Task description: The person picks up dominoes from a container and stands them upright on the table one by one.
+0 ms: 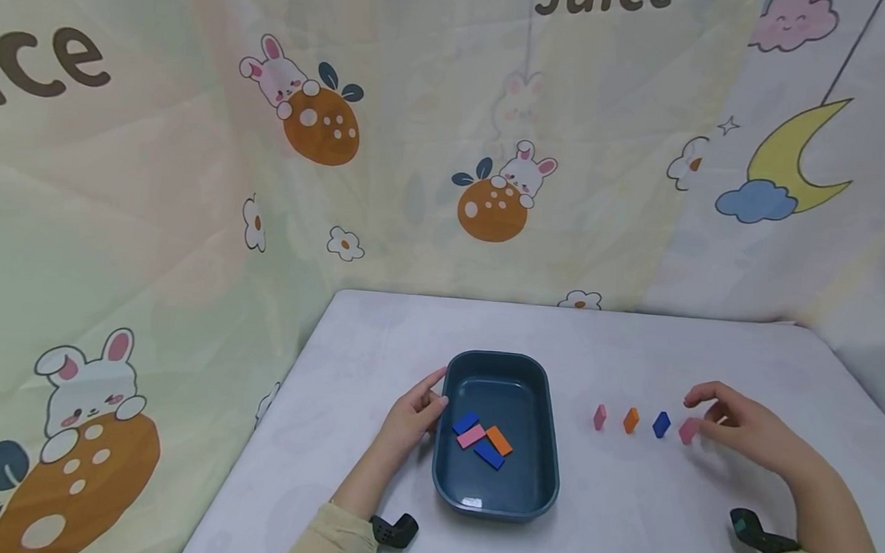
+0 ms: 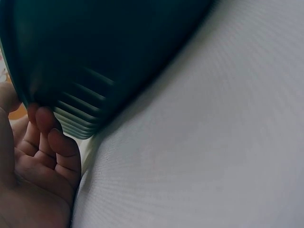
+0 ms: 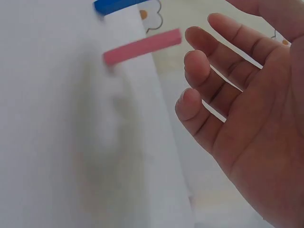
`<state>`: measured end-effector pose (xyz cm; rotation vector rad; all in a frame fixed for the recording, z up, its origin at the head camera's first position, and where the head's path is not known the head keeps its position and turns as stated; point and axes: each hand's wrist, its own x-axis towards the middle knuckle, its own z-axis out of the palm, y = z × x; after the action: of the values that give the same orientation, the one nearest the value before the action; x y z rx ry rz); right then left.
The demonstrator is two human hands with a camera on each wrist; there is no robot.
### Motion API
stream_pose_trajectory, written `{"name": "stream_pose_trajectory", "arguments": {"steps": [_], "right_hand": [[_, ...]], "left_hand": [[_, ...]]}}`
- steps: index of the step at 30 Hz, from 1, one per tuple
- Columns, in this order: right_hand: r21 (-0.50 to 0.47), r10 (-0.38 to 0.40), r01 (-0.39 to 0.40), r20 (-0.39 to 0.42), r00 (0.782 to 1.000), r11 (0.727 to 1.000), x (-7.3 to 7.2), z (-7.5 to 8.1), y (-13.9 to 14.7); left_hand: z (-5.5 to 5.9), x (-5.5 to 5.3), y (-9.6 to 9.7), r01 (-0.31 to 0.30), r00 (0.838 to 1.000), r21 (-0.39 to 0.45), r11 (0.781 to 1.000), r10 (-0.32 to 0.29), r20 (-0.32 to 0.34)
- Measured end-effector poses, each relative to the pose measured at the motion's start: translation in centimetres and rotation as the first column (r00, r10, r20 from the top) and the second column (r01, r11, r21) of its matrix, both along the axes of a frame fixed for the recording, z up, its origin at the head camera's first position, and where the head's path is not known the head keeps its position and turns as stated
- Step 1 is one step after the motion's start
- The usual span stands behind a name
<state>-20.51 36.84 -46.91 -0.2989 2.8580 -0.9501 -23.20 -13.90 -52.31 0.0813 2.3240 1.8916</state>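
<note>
The left hand's (image 1: 407,417) fingers curl on the tray's (image 1: 517,488) rim. The right hand's (image 1: 750,432) hang loose, holding nothing, just beside the pink block (image 1: 687,431) standing on the bench (image 1: 379,348). A light pinch, lifted straight up, should spare the neighbouring blue block (image 1: 661,425). The backdrop (image 1: 423,75) reads "Juice" and, partly, "ice".

White table (image 1: 379,340), pastel backdrop (image 1: 424,58) — rabbits (image 1: 91,387), yellow moon (image 1: 779,156)

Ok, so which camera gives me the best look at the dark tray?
The head view: it shows nearly the whole tray from above, rim, floor and the four blocks inside. The left wrist view catches only part of its outer wall, close up. The right wrist view shows none of it.
</note>
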Motion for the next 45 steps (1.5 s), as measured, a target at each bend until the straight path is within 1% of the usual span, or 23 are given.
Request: {"name": "stream_pose_trajectory", "arguments": {"steps": [3, 8, 11, 13, 16, 20, 25, 27, 33, 38, 41, 43, 45], "right_hand": [[-0.009, 0.012, -0.012, -0.01, 1.0, 1.0, -0.3, 1.2, -0.9], [-0.032, 0.04, -0.04, 0.002, 0.999, 0.999, -1.1, 2.8, -3.0], [-0.062, 0.063, -0.063, 0.001, 0.998, 0.996, -1.6, 3.5, -4.7], [-0.094, 0.082, -0.08, 0.016, 0.996, 0.992, -2.1, 3.9, -6.0], [-0.101, 0.126, -0.125, 0.004, 0.992, 0.987, -2.8, 4.3, -8.1], [-0.098, 0.197, -0.198, -0.017, 0.98, 0.975, -3.9, 4.8, -11.0], [-0.122, 0.26, -0.261, -0.021, 0.965, 0.958, -5.5, 5.2, -14.3], [-0.12, 0.281, -0.282, -0.025, 0.959, 0.952, -6.0, 5.1, -15.4], [-0.139, 0.354, -0.35, 0.005, 0.935, 0.926, -6.6, 5.1, -18.2], [-0.182, 0.405, -0.394, 0.029, 0.914, 0.901, -6.9, 5.1, -20.2], [-0.206, 0.431, -0.416, 0.03, 0.902, 0.886, -7.2, 5.0, -21.3], [-0.212, 0.448, -0.432, 0.032, 0.894, 0.877, -7.4, 4.9, -22.0], [-0.198, 0.466, -0.452, 0.033, 0.884, 0.87, -7.6, 4.7, -22.7]], "left_hand": [[-0.1, 0.0, 0.0, -0.001, 1.0, -0.007, 1.0, 0.001, 0.001], [-0.1, 0.0, -0.1, 0.008, 1.0, -0.005, 1.0, -0.008, -0.007], [-0.1, 0.0, -0.1, 0.01, 1.0, -0.003, 1.0, -0.01, -0.005], [-0.1, -0.1, -0.2, 0.01, 1.0, -0.001, 1.0, -0.01, -0.001], [-0.1, -0.1, -0.2, 0.014, 1.0, 0.003, 1.0, -0.014, -0.006], [-0.2, -0.2, -0.5, 0.019, 1.0, 0.009, 1.0, -0.019, -0.015], [-0.2, -0.3, -0.7, 0.021, 1.0, 0.007, 1.0, -0.021, -0.017], [-0.3, -0.3, -0.6, 0.026, 0.999, 0.01, 1.0, -0.026, -0.019], [-0.1, -0.2, -0.3, 0.027, 0.999, 0.017, 0.999, -0.027, -0.024], [-0.2, -0.2, -0.3, 0.015, 0.999, 0.009, 1.0, -0.015, -0.029], [-0.3, -0.3, -0.3, 0.019, 0.999, 0.012, 1.0, -0.019, -0.032], [-0.3, -0.2, -0.4, 0.023, 0.999, 0.007, 1.0, -0.023, -0.033], [-0.3, -0.2, -0.3, 0.029, 0.999, 0.005, 1.0, -0.029, -0.033]]}}
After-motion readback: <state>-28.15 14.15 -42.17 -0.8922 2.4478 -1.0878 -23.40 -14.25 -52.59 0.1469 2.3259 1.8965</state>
